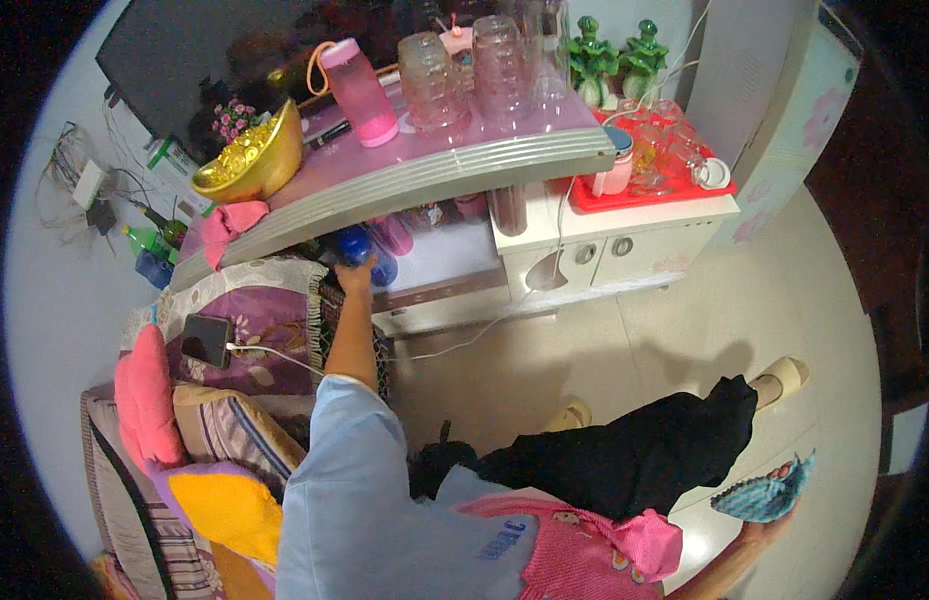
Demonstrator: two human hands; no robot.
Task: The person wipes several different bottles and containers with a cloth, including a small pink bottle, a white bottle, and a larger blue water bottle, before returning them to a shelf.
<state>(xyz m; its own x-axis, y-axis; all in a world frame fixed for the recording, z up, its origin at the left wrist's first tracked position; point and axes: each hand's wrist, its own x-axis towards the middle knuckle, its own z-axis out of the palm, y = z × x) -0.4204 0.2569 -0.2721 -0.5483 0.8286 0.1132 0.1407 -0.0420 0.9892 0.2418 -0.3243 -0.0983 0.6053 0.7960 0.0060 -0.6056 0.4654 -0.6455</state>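
Note:
My left hand (355,276) reaches under the overhanging shelf top and grips a blue bottle (384,268) with a dark blue cap; some of the fingers are hidden behind it. Beside that bottle stands a pink bottle (393,234) on the white lower shelf (449,251). Off to the lower right, over the floor, my right hand (772,517) holds a bunched blue checked cloth (764,491).
Above, the purple shelf top (322,176) carries a pink bottle (359,94), stacked glasses (434,82) and a golden ingot-shaped bowl (265,161). A red tray (659,191) of glassware sits on a white cabinet (622,225). A white cable (464,345) hangs across the floor.

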